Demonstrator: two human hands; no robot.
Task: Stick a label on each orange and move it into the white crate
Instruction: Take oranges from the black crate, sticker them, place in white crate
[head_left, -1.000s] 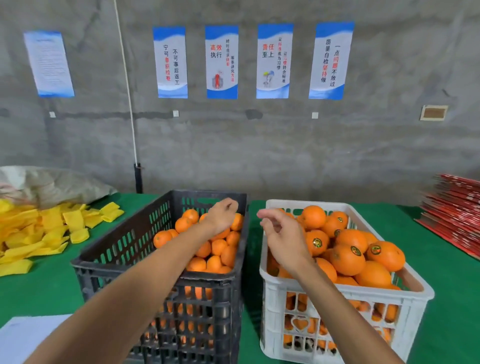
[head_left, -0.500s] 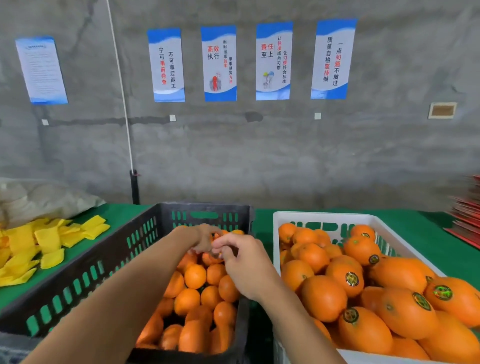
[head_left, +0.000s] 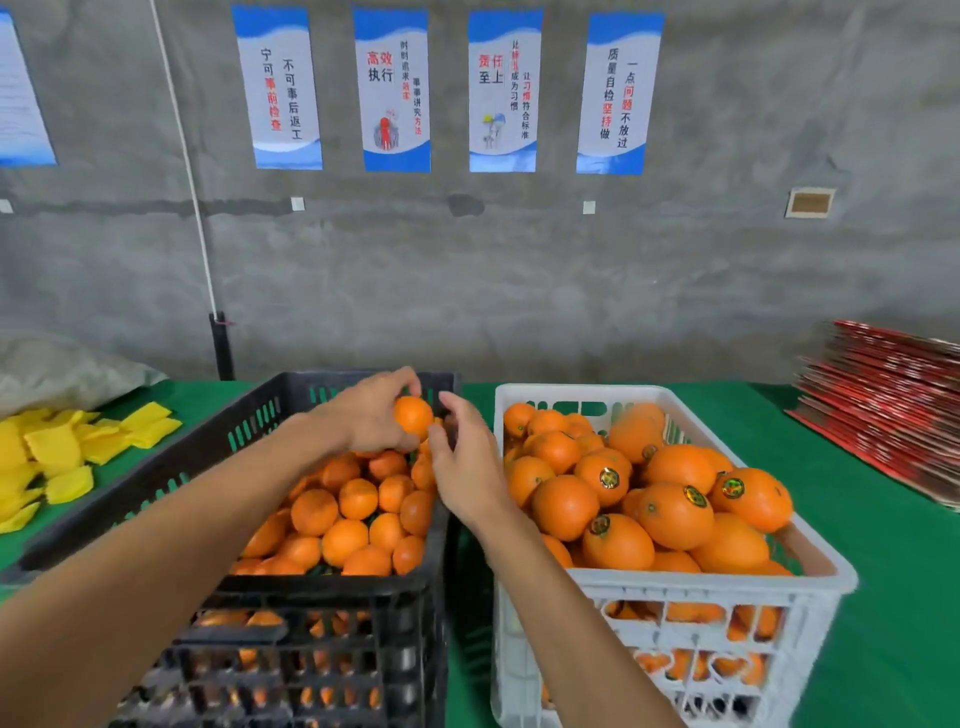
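My left hand grips one orange and holds it above the black crate, which is full of plain oranges. My right hand is right beside that orange, fingers bent toward it; I cannot see whether a label is pinched in them. To the right, the white crate holds several oranges that bear round gold-and-black stickers.
The crates stand side by side on a green tablecloth. Yellow foam wrappers lie at the left beside a grey sack. A stack of red flat cartons sits at the right. A concrete wall with posters is behind.
My left hand has lifted an orange out of the black crate. My right hand stays close beside it. The camera has shifted, so both crates show more fully.
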